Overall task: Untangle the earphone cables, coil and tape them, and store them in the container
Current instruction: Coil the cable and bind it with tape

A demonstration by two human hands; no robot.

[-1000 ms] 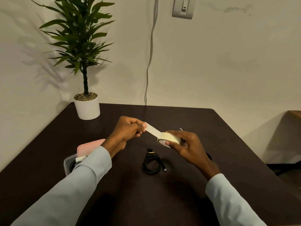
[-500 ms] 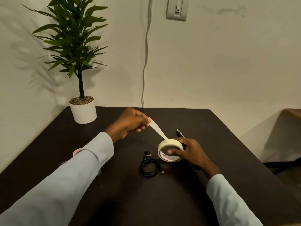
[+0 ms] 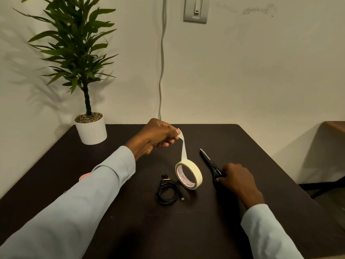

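Observation:
A coiled black earphone cable lies on the dark table in front of me. Just right of it a cream roll of masking tape stands on edge. A strip runs up from the roll to my left hand, which pinches its free end above the table. My right hand is on the table at the handles of black scissors, fingers curled over them. The container shows only as a pink sliver behind my left sleeve.
A potted plant in a white pot stands at the table's far left corner. A grey cable hangs down the wall below a switch plate. The table's right edge drops off toward a floor and a brown surface.
My right hand let go of the tape roll, which now stands on the table, and moved right onto the scissors. My left hand lifted the strip's end higher.

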